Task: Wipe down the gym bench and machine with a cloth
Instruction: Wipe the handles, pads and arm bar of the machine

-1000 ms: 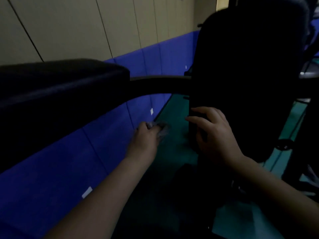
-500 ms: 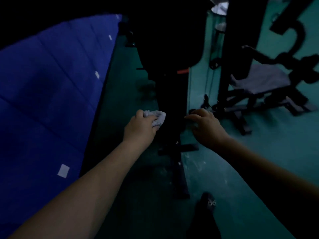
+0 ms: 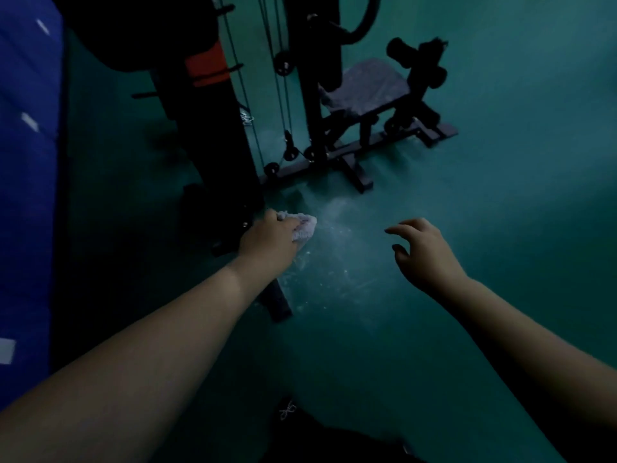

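Note:
The room is dim. My left hand (image 3: 271, 242) is closed around a crumpled pale cloth (image 3: 303, 226), low beside the black upright post (image 3: 220, 152) of the gym machine. My right hand (image 3: 421, 252) hovers apart from the machine over the green floor, fingers spread and curled, holding nothing. The machine's grey padded seat (image 3: 364, 86) stands further back, with black foam rollers (image 3: 417, 58) beyond it and cables (image 3: 277, 78) running down to pulleys.
A blue padded wall (image 3: 23, 195) runs along the left. The machine's base bars (image 3: 354, 145) stretch across the green floor (image 3: 500, 195). A dusty pale patch (image 3: 334, 248) lies between my hands. A dark shoe (image 3: 293, 419) shows at the bottom.
The view has tilted down from the black back pad to the machine's base. My right hand came off the pad and moved right. My left hand kept hold of the cloth.

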`<state>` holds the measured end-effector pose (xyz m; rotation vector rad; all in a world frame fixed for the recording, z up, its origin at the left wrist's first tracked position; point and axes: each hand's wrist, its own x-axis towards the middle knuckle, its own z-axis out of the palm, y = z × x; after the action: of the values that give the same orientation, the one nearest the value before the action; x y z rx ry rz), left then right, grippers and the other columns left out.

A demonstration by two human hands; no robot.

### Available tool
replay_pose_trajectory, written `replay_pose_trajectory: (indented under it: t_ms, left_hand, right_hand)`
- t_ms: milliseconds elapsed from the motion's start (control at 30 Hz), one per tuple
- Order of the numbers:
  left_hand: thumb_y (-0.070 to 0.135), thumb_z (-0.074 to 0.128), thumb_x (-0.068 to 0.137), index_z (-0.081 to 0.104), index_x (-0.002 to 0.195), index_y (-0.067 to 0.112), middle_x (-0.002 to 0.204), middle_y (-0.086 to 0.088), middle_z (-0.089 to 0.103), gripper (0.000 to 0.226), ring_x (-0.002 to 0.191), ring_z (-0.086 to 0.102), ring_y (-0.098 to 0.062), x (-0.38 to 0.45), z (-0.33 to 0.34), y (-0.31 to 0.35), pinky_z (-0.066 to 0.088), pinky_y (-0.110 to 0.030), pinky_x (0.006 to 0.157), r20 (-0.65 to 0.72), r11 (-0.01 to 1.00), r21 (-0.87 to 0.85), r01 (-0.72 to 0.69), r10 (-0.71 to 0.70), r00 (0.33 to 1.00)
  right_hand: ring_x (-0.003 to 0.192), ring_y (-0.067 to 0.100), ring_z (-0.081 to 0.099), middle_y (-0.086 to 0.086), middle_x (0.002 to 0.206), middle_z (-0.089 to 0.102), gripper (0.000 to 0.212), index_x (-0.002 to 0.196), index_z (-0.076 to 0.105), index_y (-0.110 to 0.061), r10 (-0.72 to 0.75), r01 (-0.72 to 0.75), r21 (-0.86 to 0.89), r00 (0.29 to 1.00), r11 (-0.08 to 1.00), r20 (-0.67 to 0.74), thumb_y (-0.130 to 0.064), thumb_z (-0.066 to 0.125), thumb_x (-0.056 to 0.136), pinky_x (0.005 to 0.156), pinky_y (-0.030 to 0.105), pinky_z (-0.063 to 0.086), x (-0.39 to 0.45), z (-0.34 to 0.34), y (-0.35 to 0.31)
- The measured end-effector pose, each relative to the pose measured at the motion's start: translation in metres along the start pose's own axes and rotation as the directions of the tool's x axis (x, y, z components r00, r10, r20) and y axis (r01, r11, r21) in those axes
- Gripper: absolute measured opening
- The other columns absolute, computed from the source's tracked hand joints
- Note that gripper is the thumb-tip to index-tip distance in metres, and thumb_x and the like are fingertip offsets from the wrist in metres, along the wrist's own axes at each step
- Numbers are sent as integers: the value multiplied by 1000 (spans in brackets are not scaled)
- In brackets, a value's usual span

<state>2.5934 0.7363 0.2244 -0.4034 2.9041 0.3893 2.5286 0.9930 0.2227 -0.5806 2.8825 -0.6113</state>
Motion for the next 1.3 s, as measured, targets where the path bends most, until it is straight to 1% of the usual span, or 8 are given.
replay_pose_trajectory:
  t_ms: [100, 200, 367, 633, 800, 1000, 1133, 1300]
  left_hand:
    - [35, 47, 95, 38, 142, 35, 138, -11, 37, 48, 120, 45, -32, -4, 20, 46, 44, -41, 95, 46, 1000, 23, -16, 15, 999]
    - [32, 51, 92, 48, 134, 31, 130, -12, 42, 43, 115, 49, -33, -12, 43, 95, 46, -39, 91, 47, 998, 27, -61, 59, 997]
    - [33, 51, 92, 49, 131, 29, 125, -10, 44, 40, 109, 51, -32, -21, 85, 176, 46, -40, 85, 65, 989, 39, -140, 137, 988]
    - [38, 51, 92, 48, 132, 32, 127, -9, 43, 40, 110, 51, -31, -12, 124, 264, 48, -41, 86, 70, 989, 44, -139, 135, 988]
    - [40, 50, 93, 47, 132, 31, 126, -9, 43, 40, 106, 50, -30, 10, 131, 296, 48, -40, 81, 86, 984, 62, -166, 160, 983]
    - [40, 50, 93, 46, 133, 30, 127, -9, 42, 41, 106, 50, -31, 58, 135, 334, 47, -38, 77, 135, 971, 64, -232, 222, 966]
    - [39, 50, 93, 45, 133, 30, 126, -8, 43, 41, 101, 53, -31, 91, 134, 364, 42, -34, 71, 168, 960, 83, -266, 250, 954]
    - [40, 49, 93, 42, 133, 26, 125, -9, 42, 43, 98, 51, -31, 141, 130, 411, 45, -37, 73, 193, 939, 118, -322, 296, 935]
  right_hand:
    - [122, 25, 44, 5, 130, 50, 35, 125, 60, -21, 57, -56, 12, 998, 998, 0, -16, 56, 91, 103, 40, 39, -26, -14, 43]
    - [122, 24, 44, 3, 130, 50, 35, 125, 59, -22, 116, -117, 14, 993, 993, 14, -16, 56, 91, 102, 39, 39, -53, -29, 88]
    - [121, 22, 45, 2, 128, 50, 35, 126, 59, -22, 188, -188, -12, 982, 982, 20, -17, 55, 91, 100, 37, 41, -95, -54, 165]
    - [123, 21, 42, 2, 129, 49, 35, 127, 58, -22, 278, -278, -18, 960, 960, 16, -17, 52, 92, 101, 34, 38, -127, -82, 262]
    - [121, 21, 44, 2, 128, 49, 36, 127, 58, -21, 313, -313, 45, 950, 949, 2, -16, 52, 92, 99, 31, 38, -115, -83, 297]
    - [122, 23, 44, 3, 129, 50, 36, 127, 58, -21, 362, -358, 96, 931, 929, -38, -16, 52, 92, 100, 35, 38, -76, -90, 334]
    - [121, 25, 46, 3, 129, 50, 35, 126, 57, -22, 403, -396, 128, 915, 909, -29, -18, 52, 92, 101, 38, 40, -50, -96, 361]
    - [121, 25, 46, 4, 130, 50, 35, 127, 57, -22, 436, -427, 155, 899, 891, -30, -20, 52, 92, 101, 39, 41, -14, -109, 402]
